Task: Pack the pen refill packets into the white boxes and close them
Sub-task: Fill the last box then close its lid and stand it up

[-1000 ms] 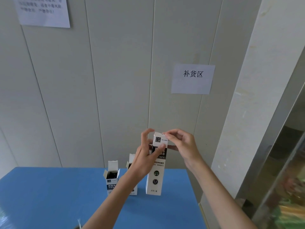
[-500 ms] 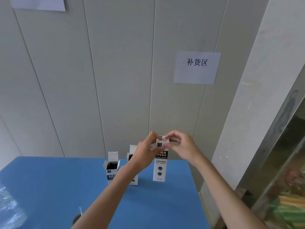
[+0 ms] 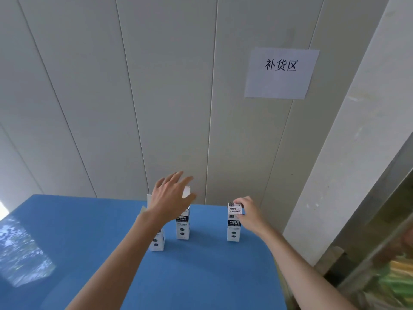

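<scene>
A: Three white boxes, all upright on a blue desk (image 3: 89, 220), near a pale panelled wall. Placed how?

B: Right box (image 3: 234, 229) set apart from the other two, top flap folded down, seemingly closed. Middle box (image 3: 182, 229) open, flap (image 3: 186, 191) raised. Left box (image 3: 157, 241) just beside the middle one, half hidden behind the left forearm. Cannot tell whether open or closed.

A: And the hands?

B: Right hand (image 3: 247, 214) grasping the right box near its top, fingers curled round the upper edge. Left hand (image 3: 172, 198) released, fingers spread, holding nothing, hovering in front of the middle box's raised flap.

A: Any refill packets?

B: None in sight. Likely inside the boxes, hidden by the card walls.

A: Materials and shapes?

B: Thin matte card. Tall, square-sided cartons with sharp creases and a black printed band across each front. Smooth, flat desk top. Plain paper sign (image 3: 280, 73) stuck to the wall.

A: Advice for the step in hand?

B: Probably closing the middle box next. Steady the body low with one hand, then tuck the flap's tongue straight in. Press lightly: thin card, easy to buckle; tall narrow carton, easy to tip.
</scene>
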Demonstrator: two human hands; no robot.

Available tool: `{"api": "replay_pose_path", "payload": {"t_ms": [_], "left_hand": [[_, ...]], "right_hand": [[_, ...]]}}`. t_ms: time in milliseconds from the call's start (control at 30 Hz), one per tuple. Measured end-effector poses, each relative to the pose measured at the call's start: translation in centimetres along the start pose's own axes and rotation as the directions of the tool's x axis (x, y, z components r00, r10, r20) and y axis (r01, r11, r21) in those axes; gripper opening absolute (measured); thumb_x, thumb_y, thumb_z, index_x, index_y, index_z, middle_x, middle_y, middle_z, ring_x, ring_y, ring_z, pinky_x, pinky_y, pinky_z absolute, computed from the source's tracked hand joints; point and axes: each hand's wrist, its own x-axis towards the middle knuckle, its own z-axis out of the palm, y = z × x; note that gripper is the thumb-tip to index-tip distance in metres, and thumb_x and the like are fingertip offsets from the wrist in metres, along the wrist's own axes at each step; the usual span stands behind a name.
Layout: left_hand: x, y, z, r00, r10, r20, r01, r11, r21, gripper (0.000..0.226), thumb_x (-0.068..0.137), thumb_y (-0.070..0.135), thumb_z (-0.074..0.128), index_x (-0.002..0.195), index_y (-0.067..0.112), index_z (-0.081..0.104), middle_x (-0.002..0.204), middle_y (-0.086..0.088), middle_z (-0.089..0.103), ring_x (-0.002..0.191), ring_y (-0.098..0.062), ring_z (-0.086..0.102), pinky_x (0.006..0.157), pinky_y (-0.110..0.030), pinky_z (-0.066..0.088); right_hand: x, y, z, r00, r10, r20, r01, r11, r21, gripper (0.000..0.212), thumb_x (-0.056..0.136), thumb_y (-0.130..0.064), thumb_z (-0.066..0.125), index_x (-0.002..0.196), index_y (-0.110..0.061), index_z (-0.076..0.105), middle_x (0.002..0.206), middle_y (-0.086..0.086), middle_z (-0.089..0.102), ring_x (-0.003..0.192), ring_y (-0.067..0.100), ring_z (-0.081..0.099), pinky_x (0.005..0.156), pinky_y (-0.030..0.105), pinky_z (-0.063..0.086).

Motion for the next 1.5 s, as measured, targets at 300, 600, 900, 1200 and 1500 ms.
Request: {"api": "replay_pose_path", "payload": {"t_ms": [300,600,900,1200,1500], "left_hand": [[-0.4,-0.5,0.7,0.998,-0.047,0.037,0.048,0.999,-0.019,0.056,0.1,0.055,0.045,0.152,0.034,0.038,0.162,0.002,0.033,0.148,-0.021,0.032,0.119,-0.042,0.024],[-0.4,-1.2,0.5,0.999,-0.044,0.03,0.045,0.998,-0.033,0.058,0.1,0.056,0.045,0.152,0.034,0.037,0.162,0.001,0.034,0.148,-0.022,0.033,0.118,-0.043,0.027],[-2.5,-2.2,0.6,0.999,-0.045,0.004,0.046,0.993,-0.113,0.055,0.1,0.048,0.049,0.151,0.029,0.039,0.158,0.002,0.04,0.142,-0.022,0.04,0.113,-0.041,0.033],[-2.3,-4.4,3.1,0.995,-0.046,0.089,0.037,0.994,0.099,0.053,0.096,0.048,0.052,0.14,0.02,0.047,0.144,0.003,0.05,0.138,-0.02,0.041,0.113,-0.036,0.028],[-2.6,-6.6,3.4,1.0,-0.02,0.018,0.021,1.0,-0.001,0.053,0.098,0.044,0.051,0.148,0.028,0.042,0.15,0.006,0.046,0.141,-0.017,0.038,0.117,-0.037,0.024]], "right_hand": [[0.7,0.9,-0.2,0.999,0.044,0.023,-0.044,0.999,-0.023,0.05,0.081,0.009,0.052,0.126,-0.012,0.057,0.116,-0.001,0.048,0.11,0.018,0.052,0.087,0.024,0.039],[1.0,0.8,-0.4,0.996,0.06,0.071,-0.054,0.995,-0.084,0.068,0.079,0.006,0.05,0.144,-0.012,0.044,0.146,0.001,0.042,0.131,0.017,0.044,0.104,0.025,0.037],[0.9,-3.1,1.1,0.961,-0.189,-0.201,0.168,0.979,-0.119,0.056,0.08,0.004,0.056,0.134,-0.01,0.058,0.134,0.002,0.055,0.129,0.02,0.047,0.104,0.02,0.032],[1.7,-7.1,7.1,0.996,-0.053,0.076,0.045,0.993,0.106,0.067,0.085,-0.014,0.075,0.145,-0.013,0.044,0.14,0.002,0.053,0.13,0.016,0.048,0.104,0.026,0.039],[3.9,-7.7,10.8,0.987,0.004,0.161,-0.037,0.979,0.199,0.082,0.078,-0.022,0.084,0.147,-0.02,0.04,0.142,-0.003,0.049,0.132,0.016,0.044,0.109,0.039,0.041]]}}
